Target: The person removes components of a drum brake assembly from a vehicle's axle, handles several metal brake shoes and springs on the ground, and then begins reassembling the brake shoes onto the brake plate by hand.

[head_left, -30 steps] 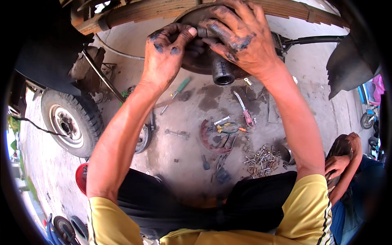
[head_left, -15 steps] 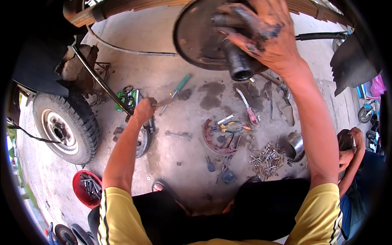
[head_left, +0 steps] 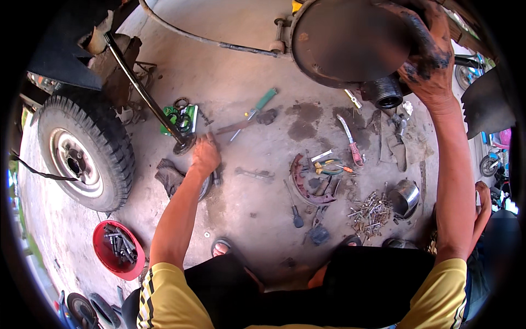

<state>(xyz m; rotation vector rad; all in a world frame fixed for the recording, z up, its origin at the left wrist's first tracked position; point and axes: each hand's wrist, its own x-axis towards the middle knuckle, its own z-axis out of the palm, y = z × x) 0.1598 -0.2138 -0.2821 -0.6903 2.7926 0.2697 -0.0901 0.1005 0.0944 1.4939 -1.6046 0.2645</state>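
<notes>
Pale, stained concrete floor spreads across the middle of the frame, with a large tyred wheel standing at the left and a co-worker's arm at the lower right edge. At the upper right, a round dark plate shows a threaded tube projecting below its right side. The right hand, blackened with grease, is at the plate's right edge with bent fingers; its grip is partly hidden, so I cannot tell what it grasps. Left of centre, the left hand has its fingers curled just beside the round flange of a long metal shaft, which slants toward the upper left; I cannot tell whether it is clenched on anything. Behind the flange lies a green packet with dark rings. Near the centre are a green-handled screwdriver, a curved reddish shoe, pliers and a red-handled knife. Bolts lie heaped at the lower right beside a metal cylinder; dark metal parts fill a red basin at the lower left.
</notes>
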